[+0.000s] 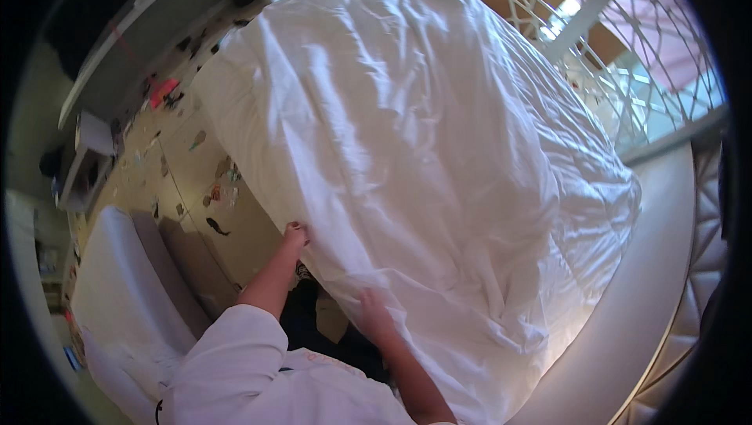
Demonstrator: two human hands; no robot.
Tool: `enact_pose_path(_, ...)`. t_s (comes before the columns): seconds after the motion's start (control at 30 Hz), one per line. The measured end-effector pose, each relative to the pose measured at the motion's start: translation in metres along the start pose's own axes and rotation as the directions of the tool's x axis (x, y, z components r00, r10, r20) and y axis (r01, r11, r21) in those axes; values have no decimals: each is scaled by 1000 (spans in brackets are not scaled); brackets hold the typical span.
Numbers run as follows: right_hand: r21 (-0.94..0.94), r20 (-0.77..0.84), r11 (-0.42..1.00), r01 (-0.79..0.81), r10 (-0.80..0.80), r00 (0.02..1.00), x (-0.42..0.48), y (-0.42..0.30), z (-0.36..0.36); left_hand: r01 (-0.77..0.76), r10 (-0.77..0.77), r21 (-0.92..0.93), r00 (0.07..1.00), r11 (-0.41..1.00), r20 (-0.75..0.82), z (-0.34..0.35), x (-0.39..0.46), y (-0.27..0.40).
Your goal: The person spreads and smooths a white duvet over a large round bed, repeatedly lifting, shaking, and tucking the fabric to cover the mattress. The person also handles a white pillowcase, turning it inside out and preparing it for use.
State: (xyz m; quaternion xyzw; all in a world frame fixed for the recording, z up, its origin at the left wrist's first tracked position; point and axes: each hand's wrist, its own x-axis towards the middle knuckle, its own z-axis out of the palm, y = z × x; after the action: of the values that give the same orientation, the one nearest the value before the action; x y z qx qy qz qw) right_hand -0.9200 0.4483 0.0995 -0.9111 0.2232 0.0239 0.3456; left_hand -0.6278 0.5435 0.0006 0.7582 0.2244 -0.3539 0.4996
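Observation:
A large white bed cover (pixel 405 149), wrinkled and thin, lies spread over the bed and hangs over its near left side. My left hand (pixel 296 233) is closed on the cover's edge, above the tiled floor. To its right, my right hand (pixel 375 313) rests at the near edge of the same cover; it is blurred, and whether its fingers grip the cloth cannot be told. Long folds run across the cover from the near side towards the far end.
Scraps and small items litter the tiled floor (pixel 194 155) at the left. A pale upholstered seat (pixel 117 284) stands at the lower left. A padded headboard (pixel 675 331) curves along the right. Beyond the bed, a white lattice screen (pixel 634 66) rises at the upper right.

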Motion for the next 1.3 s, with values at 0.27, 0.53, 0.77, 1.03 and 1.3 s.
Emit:
enact_pose_path(0.27, -237, -69, 918, -318, 311, 948, 49, -1, 45, 323, -123, -502, 913, 802, 390, -16, 20, 60)
enact_pose_path(0.53, -472, 78, 790, -391, 479, 874, 38, -48, 13, 122, -72, -152, 951, 981, 301, -176, -12, 19)
enact_pose_path(0.77, -528, 119, 770, -358, 484, 867, 135, -81, 50, -203, 153, 236, 965, 950, 214, -199, 81, -37)
enact_pose_path(1.03, -32, 121, 999, 6, -2, 993, 353, -243, 94, -321, 320, 2, 944, 947, 81, -262, 174, 90)
enact_pose_path(1.3, 163, 253, 981, 100, -140, 957, 494, -344, 205, -475, 497, 147, 836, 868, -233, -279, 349, 248)
